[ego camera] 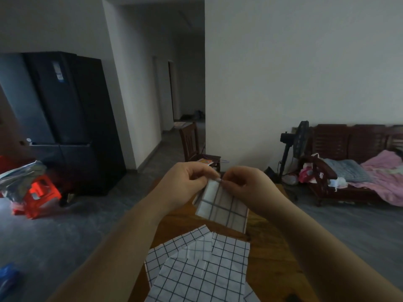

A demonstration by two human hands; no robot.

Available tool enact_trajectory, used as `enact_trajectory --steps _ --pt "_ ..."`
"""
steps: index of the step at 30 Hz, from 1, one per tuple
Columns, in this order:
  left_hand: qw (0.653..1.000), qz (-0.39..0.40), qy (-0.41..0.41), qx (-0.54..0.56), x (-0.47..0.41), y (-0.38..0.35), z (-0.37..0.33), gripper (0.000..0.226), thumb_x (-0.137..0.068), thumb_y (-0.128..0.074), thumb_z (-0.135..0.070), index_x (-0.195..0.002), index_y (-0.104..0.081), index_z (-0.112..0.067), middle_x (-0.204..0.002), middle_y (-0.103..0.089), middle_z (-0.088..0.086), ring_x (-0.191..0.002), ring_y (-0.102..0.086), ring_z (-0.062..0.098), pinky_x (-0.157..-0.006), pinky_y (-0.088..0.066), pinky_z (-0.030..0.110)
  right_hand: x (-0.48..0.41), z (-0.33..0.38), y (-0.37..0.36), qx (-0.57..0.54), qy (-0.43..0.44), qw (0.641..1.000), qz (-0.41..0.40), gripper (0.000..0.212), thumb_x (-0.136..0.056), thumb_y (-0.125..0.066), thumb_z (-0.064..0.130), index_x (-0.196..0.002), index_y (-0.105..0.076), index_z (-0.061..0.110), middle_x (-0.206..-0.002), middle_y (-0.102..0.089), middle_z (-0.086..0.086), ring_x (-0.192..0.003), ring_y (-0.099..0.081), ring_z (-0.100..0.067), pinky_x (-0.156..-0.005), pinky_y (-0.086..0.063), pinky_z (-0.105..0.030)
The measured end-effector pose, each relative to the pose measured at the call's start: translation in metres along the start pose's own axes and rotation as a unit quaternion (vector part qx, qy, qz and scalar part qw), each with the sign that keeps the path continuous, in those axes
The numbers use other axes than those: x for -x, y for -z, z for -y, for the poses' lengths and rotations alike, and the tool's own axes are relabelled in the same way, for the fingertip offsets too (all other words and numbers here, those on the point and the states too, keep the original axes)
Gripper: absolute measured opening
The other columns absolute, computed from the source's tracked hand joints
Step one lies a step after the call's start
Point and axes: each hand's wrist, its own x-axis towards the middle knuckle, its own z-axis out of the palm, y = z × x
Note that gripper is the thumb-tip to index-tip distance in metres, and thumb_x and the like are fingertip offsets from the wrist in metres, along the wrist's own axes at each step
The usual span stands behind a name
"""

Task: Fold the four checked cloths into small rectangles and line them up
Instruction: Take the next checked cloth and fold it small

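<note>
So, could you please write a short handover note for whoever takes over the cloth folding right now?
Left hand: pinches the top edge of the held white checked fabric cloth.
Right hand: pinches the same top edge, close beside the left.
The held cloth is folded to a narrow rectangle and hangs above the brown wooden table.
The pile of flat white checked cloths lies overlapped on the table's near side; I cannot count them for sure.
Done: one cloth partly folded.
Left: finish it, fold the pile, line them all up. No finished cloth is in view.
</note>
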Motion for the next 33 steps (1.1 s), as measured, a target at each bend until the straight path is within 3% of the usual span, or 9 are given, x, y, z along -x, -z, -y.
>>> enact_trajectory --steps 3,8,10,14,20,23,27,33 --pt "0.997 0.006 0.031 0.065 0.002 0.001 0.008 0.024 -0.101 -0.058 -0.021 -0.122 -0.063 -0.032 -0.105 -0.076 -0.009 -0.093 -0.073 0.008 -0.079 -0.061 0.026 -0.002 -0.006 0.001 -0.011 -0.024 0.999 -0.043 0.005 -0.096 -0.061 0.031 -0.094 -0.064 0.035 -0.089 -0.064 0.016 -0.082 -0.059 0.002 -0.068 -0.046 -0.016" --pt "0.996 0.016 0.067 -0.049 0.006 -0.008 0.021 0.028 -0.094 -0.065 -0.041 -0.121 -0.067 -0.036 -0.104 -0.072 -0.016 -0.089 -0.068 -0.002 -0.082 -0.056 0.023 -0.001 -0.011 -0.001 -0.024 -0.049 0.995 -0.084 0.008 -0.096 -0.060 0.031 -0.090 -0.058 0.036 -0.090 -0.062 0.014 -0.082 -0.058 0.000 -0.064 -0.044 -0.015" --pt "0.996 -0.012 0.057 -0.066 0.007 -0.015 0.020 0.028 -0.095 -0.066 -0.039 -0.122 -0.068 -0.034 -0.102 -0.069 -0.020 -0.090 -0.063 -0.005 -0.082 -0.052 0.020 0.000 -0.011 -0.004 -0.022 -0.056 0.995 -0.080 0.009 -0.096 -0.060 0.032 -0.090 -0.056 0.037 -0.090 -0.062 0.013 -0.082 -0.059 -0.001 -0.064 -0.045 -0.016" --pt "0.995 -0.064 0.038 -0.069 0.006 -0.018 0.021 0.024 -0.098 -0.062 -0.037 -0.120 -0.071 -0.032 -0.095 -0.068 -0.023 -0.087 -0.062 -0.014 -0.068 -0.046 0.010 0.000 -0.007 -0.005 -0.040 -0.056 0.994 -0.082 0.012 -0.097 -0.060 0.029 -0.088 -0.056 0.036 -0.089 -0.062 0.013 -0.080 -0.059 -0.001 -0.061 -0.045 -0.015" --pt "0.996 -0.084 0.023 0.024 0.011 -0.019 0.017 0.019 -0.099 -0.063 -0.027 -0.114 -0.073 -0.030 -0.097 -0.069 -0.019 -0.088 -0.060 -0.019 -0.066 -0.043 -0.003 0.004 0.000 -0.004 -0.126 -0.061 0.988 -0.059 0.008 -0.099 -0.056 0.027 -0.100 -0.061 0.033 -0.097 -0.065 0.010 -0.086 -0.062 -0.004 -0.061 -0.049 -0.016" --pt "0.993 -0.092 0.026 0.071 0.011 -0.019 0.016 0.018 -0.097 -0.065 -0.026 -0.110 -0.074 -0.033 -0.100 -0.071 -0.017 -0.092 -0.061 -0.015 -0.067 -0.044 -0.001 0.006 0.003 -0.005 -0.147 -0.052 0.986 -0.067 0.009 -0.100 -0.055 0.029 -0.097 -0.062 0.034 -0.095 -0.066 0.010 -0.085 -0.063 -0.004 -0.062 -0.048 -0.016" --pt "0.986 -0.076 0.063 0.131 0.011 -0.013 0.009 0.012 -0.097 -0.065 -0.027 -0.099 -0.077 -0.027 -0.087 -0.075 -0.017 -0.080 -0.067 -0.007 -0.060 -0.048 0.005 0.008 0.002 -0.004 -0.150 -0.052 0.985 -0.059 0.011 -0.100 -0.057 0.028 -0.102 -0.068 0.030 -0.096 -0.068 0.009 -0.087 -0.064 -0.005 -0.066 -0.049 -0.018" --pt "0.996 -0.032 0.076 0.040 0.009 -0.006 0.009 0.009 -0.096 -0.066 -0.030 -0.098 -0.074 -0.034 -0.089 -0.074 -0.017 -0.082 -0.065 -0.010 -0.061 -0.048 0.007 0.008 0.006 -0.002 -0.111 -0.039 0.992 -0.041 0.014 -0.101 -0.054 0.026 -0.104 -0.065 0.035 -0.096 -0.065 0.012 -0.087 -0.061 -0.002 -0.068 -0.046 -0.016"
